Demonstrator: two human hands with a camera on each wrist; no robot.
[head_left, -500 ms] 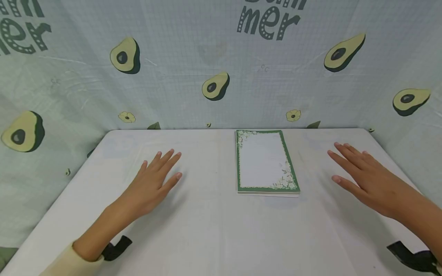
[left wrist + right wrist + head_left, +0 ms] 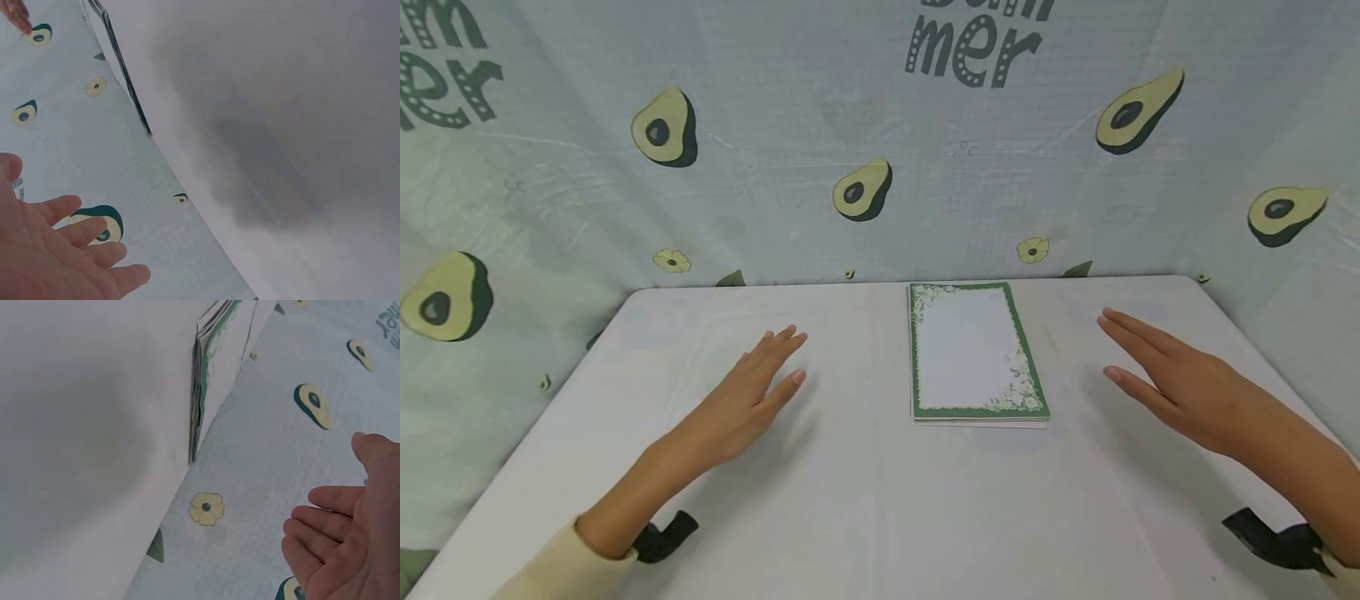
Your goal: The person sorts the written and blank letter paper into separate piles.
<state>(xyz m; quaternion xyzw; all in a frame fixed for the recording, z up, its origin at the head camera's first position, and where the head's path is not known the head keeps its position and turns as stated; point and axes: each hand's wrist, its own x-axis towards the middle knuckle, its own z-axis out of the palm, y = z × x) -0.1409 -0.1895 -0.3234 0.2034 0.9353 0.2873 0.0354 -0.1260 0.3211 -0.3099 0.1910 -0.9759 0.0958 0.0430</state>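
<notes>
Gripping nothing with left hand (image 2: 741,408) or right hand (image 2: 1187,392), both loose and apart; could easily skew sheets (image 2: 976,350) with one sloppy bump.

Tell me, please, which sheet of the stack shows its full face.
The top sheet, with the green floral border; the sheets below show only edges.

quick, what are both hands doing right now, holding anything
Left hand: open, holding nothing, above the white table.
Right hand: open, holding nothing, beside the green-bordered stack, not touching it.

Bottom sheet (image 2: 992,424) mostly covered, sleeves (image 2: 565,562) cropped (both)
</notes>
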